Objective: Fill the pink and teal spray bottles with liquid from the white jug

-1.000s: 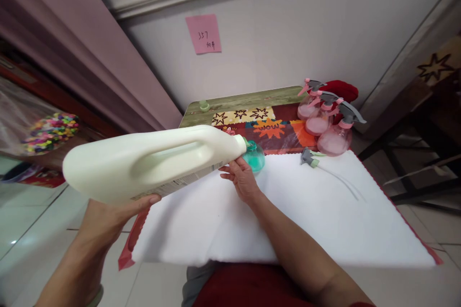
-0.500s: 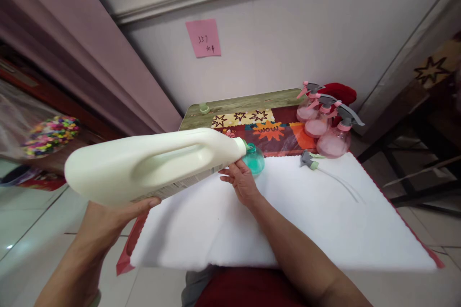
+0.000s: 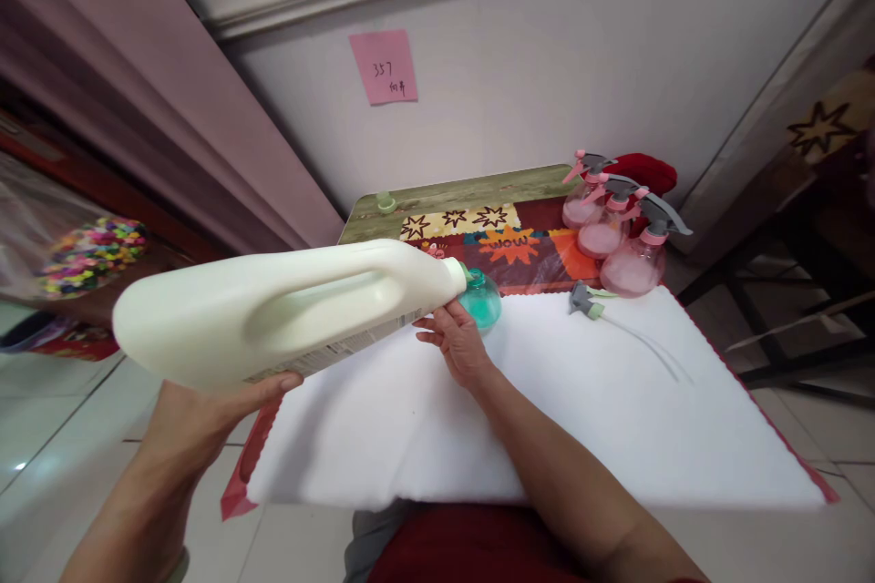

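Observation:
My left hand (image 3: 205,410) grips a big white plastic jug (image 3: 273,310) from underneath and holds it tipped on its side. The jug's open mouth touches the neck of a small teal bottle (image 3: 484,302) standing on a white towel (image 3: 547,401). My right hand (image 3: 459,344) is wrapped round the near side of the teal bottle and steadies it. A grey spray head with a long thin tube (image 3: 593,305) lies loose on the towel, to the right of the bottle.
Three pink-filled spray bottles (image 3: 619,241) stand at the table's back right, before a red object (image 3: 646,173). A star-patterned cloth (image 3: 492,237) covers the far table. A green cap (image 3: 386,200) lies at the back left. A pink note (image 3: 383,66) hangs on the wall.
The jug's rear end has shifted slightly to the left and down. My right hand and the teal bottle have stayed where they were.

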`<state>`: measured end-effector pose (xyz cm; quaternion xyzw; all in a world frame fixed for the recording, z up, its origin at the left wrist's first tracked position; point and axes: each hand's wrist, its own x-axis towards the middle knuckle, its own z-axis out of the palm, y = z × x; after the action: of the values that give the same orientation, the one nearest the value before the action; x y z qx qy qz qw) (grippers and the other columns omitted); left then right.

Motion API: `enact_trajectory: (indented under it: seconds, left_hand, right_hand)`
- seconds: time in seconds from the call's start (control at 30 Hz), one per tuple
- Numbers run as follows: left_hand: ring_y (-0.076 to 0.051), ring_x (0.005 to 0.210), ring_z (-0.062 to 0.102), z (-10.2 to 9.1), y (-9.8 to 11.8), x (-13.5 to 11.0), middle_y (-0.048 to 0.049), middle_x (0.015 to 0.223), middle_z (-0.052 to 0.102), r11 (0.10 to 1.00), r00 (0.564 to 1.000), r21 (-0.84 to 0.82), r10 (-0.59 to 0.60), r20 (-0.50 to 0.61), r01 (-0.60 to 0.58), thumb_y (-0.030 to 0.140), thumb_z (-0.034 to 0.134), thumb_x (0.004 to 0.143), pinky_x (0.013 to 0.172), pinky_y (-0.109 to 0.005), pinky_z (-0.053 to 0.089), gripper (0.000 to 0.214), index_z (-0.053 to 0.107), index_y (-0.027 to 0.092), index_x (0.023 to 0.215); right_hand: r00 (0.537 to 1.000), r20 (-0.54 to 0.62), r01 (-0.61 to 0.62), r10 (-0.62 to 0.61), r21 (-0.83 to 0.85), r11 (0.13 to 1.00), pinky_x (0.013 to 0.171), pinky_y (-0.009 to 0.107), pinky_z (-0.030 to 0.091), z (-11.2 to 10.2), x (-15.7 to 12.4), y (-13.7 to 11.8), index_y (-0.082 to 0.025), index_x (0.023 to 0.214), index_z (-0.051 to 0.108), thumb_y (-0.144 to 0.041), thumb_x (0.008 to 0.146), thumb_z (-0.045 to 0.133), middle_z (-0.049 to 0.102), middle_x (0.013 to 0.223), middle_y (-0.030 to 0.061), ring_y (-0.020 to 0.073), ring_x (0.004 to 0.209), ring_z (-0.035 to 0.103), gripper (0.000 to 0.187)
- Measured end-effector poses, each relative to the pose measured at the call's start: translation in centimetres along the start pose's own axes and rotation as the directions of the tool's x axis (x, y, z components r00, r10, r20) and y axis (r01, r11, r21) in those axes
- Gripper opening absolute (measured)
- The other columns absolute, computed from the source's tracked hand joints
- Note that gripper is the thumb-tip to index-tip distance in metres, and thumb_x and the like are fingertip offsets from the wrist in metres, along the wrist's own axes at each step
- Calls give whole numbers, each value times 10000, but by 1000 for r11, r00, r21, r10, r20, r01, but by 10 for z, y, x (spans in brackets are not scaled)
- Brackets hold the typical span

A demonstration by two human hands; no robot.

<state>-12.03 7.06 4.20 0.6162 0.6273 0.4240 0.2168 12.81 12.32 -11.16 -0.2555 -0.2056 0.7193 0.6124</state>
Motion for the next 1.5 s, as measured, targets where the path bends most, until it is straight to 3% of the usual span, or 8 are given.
enact_trajectory:
  seconds: [0.6,0.8,1.5]
  left_hand:
    - [-359,1223,641,3,3,0,-98,1321,697,991,997,-109,-83,7,84,326,966,485,1028,-483,553,852,667,229,1277]
    - [-368,1202,646,4,9,0,-98,1271,718,995,996,-56,-86,-9,85,375,964,457,1017,-505,557,874,670,227,1267]
    - [-362,1234,639,0,3,1,-102,1320,699,996,996,-60,-70,46,73,334,950,528,1052,-478,547,718,704,208,1191]
  right_hand:
    - [1000,-9,6,-6,-5,1000,688,258,584,0,0,0,-283,1123,732,-519,706,858,747,1040,8,157,832,732,495]
    - [1000,1,5,-5,-9,1000,700,268,584,-2,0,2,-290,1143,721,-511,725,846,747,1077,12,164,850,735,489]
    - [1000,8,6,-6,-5,1000,691,249,589,-1,0,1,-307,1126,732,-520,721,852,748,1048,-9,148,839,739,473]
